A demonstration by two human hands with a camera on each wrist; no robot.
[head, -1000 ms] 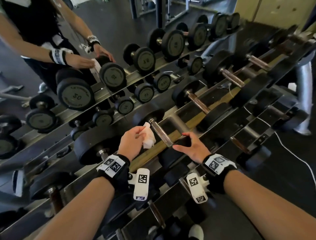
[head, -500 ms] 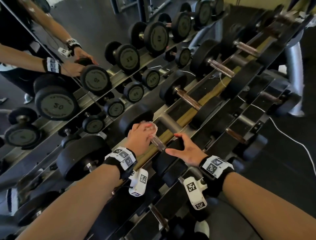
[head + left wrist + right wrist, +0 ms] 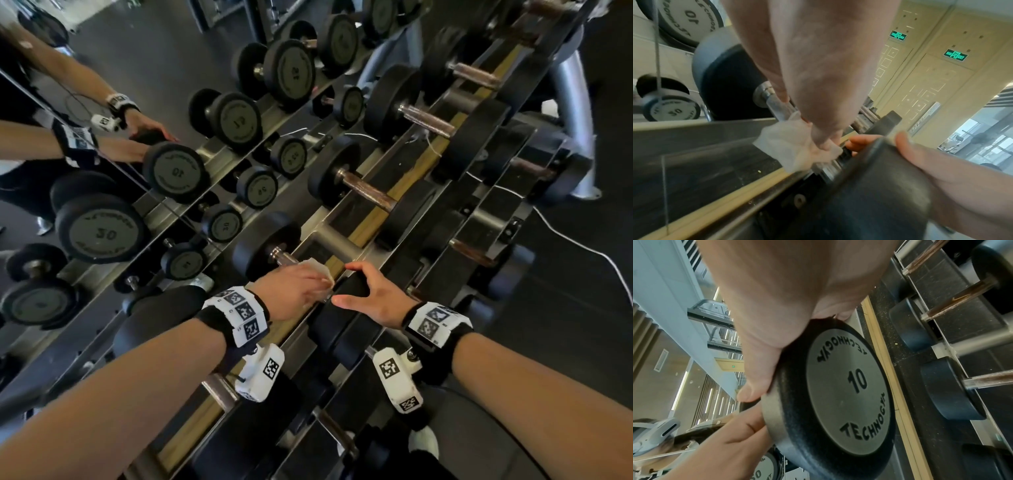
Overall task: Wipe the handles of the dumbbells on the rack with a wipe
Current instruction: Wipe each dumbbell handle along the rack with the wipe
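Observation:
A black dumbbell marked 10 lies across the top rail of the rack (image 3: pixel 373 222), its far head (image 3: pixel 265 245) toward the mirror. My left hand (image 3: pixel 308 284) grips a white wipe (image 3: pixel 317 270) wrapped round the steel handle (image 3: pixel 282 256), close to the near head (image 3: pixel 349 291). In the left wrist view the wipe (image 3: pixel 795 146) bunches under my fingers (image 3: pixel 818 97) on the handle (image 3: pixel 777 105). My right hand (image 3: pixel 344 283) grips the near head, thumb and fingers spanning its rim. The right wrist view shows that head's face (image 3: pixel 846 386) with my thumb (image 3: pixel 752 386) on its edge.
More dumbbells with brown handles (image 3: pixel 368 192) sit further along the rack, and others on the lower tier (image 3: pixel 471 253). A mirror (image 3: pixel 102 233) on the left reflects the rack and my arms. A white cable (image 3: pixel 582 246) runs over the dark floor near the rack's grey leg (image 3: pixel 572 120).
My left hand closed the wipe round the handle and slid it from the far end toward the near head. My right hand has stayed on the near head.

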